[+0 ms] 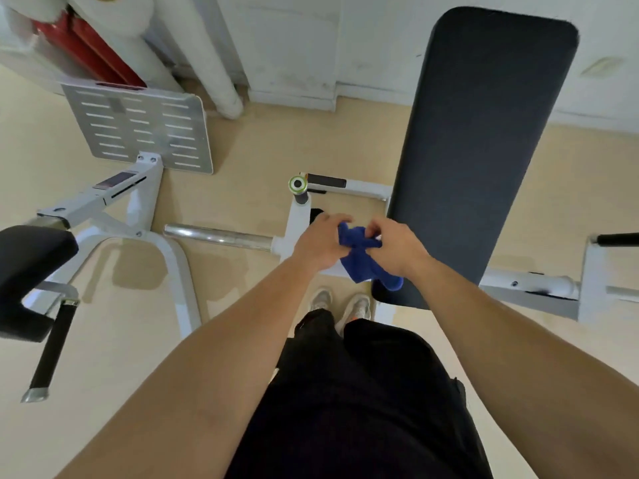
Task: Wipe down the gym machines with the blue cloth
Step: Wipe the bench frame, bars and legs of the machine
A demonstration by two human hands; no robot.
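Cloth point(363, 257): bunched between my hands, hanging below them | Left hand point(320, 242): grips its left edge | Right hand point(397, 248): pinches its top, beside the pad point(484, 133)

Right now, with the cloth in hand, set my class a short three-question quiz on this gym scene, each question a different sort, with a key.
1. True or false: the left hand and the right hand both grip the blue cloth.
2. Multiple choice: the long dark pad stands on which side of the hands? A left, B right, C behind the person.
3. Fill in: the chrome bar lies to the ___ of the left hand.
Key: 1 true; 2 B; 3 left.
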